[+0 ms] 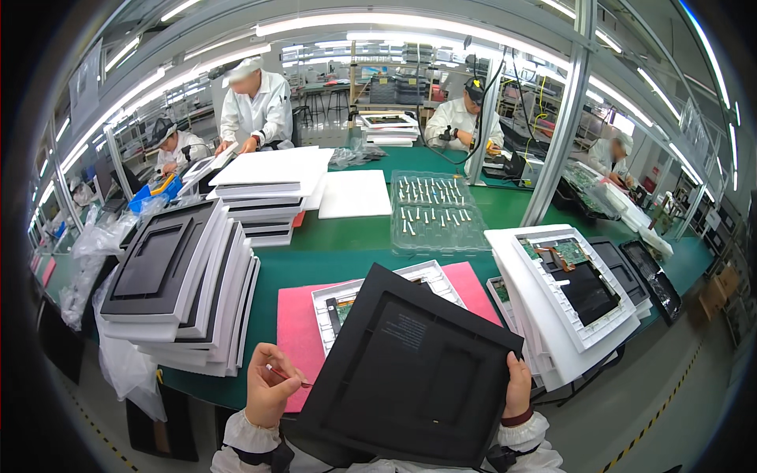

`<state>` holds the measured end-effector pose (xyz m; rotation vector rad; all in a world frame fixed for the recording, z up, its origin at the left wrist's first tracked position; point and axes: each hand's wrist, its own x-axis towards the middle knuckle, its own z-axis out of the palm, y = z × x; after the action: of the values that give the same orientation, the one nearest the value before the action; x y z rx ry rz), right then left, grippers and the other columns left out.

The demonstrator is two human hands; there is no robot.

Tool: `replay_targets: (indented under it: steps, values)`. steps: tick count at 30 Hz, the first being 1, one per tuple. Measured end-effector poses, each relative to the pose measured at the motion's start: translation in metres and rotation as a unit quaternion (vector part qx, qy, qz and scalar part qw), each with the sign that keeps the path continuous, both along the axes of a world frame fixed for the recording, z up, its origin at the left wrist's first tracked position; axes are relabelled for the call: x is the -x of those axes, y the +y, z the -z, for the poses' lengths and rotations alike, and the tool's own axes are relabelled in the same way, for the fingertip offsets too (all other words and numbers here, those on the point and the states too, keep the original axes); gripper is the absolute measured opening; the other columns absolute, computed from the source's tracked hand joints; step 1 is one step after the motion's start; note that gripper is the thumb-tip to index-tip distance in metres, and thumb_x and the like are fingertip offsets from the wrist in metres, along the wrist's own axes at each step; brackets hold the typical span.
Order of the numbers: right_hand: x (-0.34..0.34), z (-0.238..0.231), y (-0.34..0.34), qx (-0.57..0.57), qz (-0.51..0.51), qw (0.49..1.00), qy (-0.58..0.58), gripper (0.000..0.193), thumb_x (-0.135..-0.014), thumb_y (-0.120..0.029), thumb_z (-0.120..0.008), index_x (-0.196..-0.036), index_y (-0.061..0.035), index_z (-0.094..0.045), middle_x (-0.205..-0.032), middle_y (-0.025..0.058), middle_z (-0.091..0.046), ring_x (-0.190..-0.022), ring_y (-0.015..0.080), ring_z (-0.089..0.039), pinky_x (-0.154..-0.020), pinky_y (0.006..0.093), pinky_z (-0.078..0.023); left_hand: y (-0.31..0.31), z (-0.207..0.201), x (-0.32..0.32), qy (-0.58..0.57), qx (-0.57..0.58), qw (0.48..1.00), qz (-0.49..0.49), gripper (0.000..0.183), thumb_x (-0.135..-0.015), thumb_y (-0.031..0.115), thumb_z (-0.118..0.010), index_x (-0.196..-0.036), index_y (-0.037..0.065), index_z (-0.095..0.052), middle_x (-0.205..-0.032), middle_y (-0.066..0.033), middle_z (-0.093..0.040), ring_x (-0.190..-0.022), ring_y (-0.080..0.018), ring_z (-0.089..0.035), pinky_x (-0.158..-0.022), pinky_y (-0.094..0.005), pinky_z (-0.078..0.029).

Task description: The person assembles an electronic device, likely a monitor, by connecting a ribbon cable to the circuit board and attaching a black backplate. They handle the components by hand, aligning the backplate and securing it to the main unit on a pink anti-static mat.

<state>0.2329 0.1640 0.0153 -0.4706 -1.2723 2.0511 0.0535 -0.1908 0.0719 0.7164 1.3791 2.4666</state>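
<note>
My right hand grips the right edge of a large flat black panel, thumb on its face. The panel is tilted up in front of me, with a recessed rectangle and small printed text on it. My left hand is closed around a thin reddish tool, whose exact kind I cannot make out, close to the panel's left edge. Behind the panel, and partly hidden by it, a white frame with a green circuit board lies on a pink mat.
Black-and-white housings are stacked at left, white foam sheets behind them. A clear tray holds small white parts. At right, an open white unit tops another stack. Co-workers work beyond the green table.
</note>
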Motion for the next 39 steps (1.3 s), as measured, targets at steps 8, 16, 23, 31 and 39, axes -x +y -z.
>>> replay_targets:
  steps: [8, 16, 23, 31, 39]
  values:
    - [0.001, 0.003, 0.002, -0.022, 0.012, 1.0, 0.006, 0.035, -0.1, -0.028, -0.049, -0.113, 0.0031, -0.059, -0.106, 0.0112, -0.067, -0.091, 0.0179, -0.066, -0.083, 0.0291, -0.052, -0.017, -0.024, 0.001, 0.436, 0.334, 0.822, -0.153, 0.019, -0.069, -0.002, -0.076, -0.085, 0.005, -0.068, -0.079, -0.0087, -0.068, -0.077, -0.0215, -0.067, -0.07, -0.0331, -0.049]
    - [0.003, 0.006, 0.003, -0.036, 0.021, 0.999, 0.006, 0.036, -0.1, -0.028, -0.049, -0.115, 0.0034, -0.058, -0.108, 0.0115, -0.067, -0.092, 0.0175, -0.066, -0.084, 0.0286, -0.052, -0.007, -0.011, -0.011, 0.342, 0.428, 0.831, -0.096, 0.016, -0.077, 0.001, -0.068, -0.092, 0.001, -0.069, -0.079, -0.0127, -0.069, -0.077, -0.027, -0.068, -0.069, -0.0362, -0.05]
    - [0.004, 0.004, 0.004, -0.048, 0.02, 0.999, 0.005, 0.035, -0.101, -0.026, -0.048, -0.116, 0.0037, -0.058, -0.109, 0.0107, -0.066, -0.093, 0.0169, -0.065, -0.085, 0.0279, -0.051, -0.014, -0.014, -0.015, 0.114, 0.388, 0.915, -0.01, 0.021, -0.093, 0.017, -0.063, -0.095, -0.004, -0.069, -0.068, -0.0088, -0.064, -0.058, -0.0098, -0.058, -0.054, -0.0269, -0.048]
    - [0.011, -0.006, -0.003, -0.064, -0.036, 0.997, -0.025, 0.028, -0.099, -0.021, -0.052, -0.108, 0.0027, -0.063, -0.099, 0.0056, -0.068, -0.084, 0.011, -0.063, -0.077, 0.0246, -0.05, -0.036, -0.026, 0.006, 0.243, 0.482, 0.819, 0.196, 0.032, -0.097, 0.025, -0.058, -0.084, -0.003, -0.065, -0.064, -0.007, -0.062, -0.053, -0.0144, -0.055, -0.052, -0.028, -0.043]
    - [0.026, -0.009, -0.012, -0.065, -0.106, 0.991, -0.053, 0.028, -0.099, -0.022, -0.053, -0.109, 0.0023, -0.063, -0.097, 0.0042, -0.067, -0.084, 0.0096, -0.062, -0.075, 0.0232, -0.049, -0.051, -0.012, 0.027, 0.183, 0.504, 0.752, 0.383, 0.032, -0.097, 0.028, -0.058, -0.089, -0.001, -0.066, -0.073, -0.0072, -0.065, -0.065, -0.0134, -0.057, -0.061, -0.0295, -0.044]
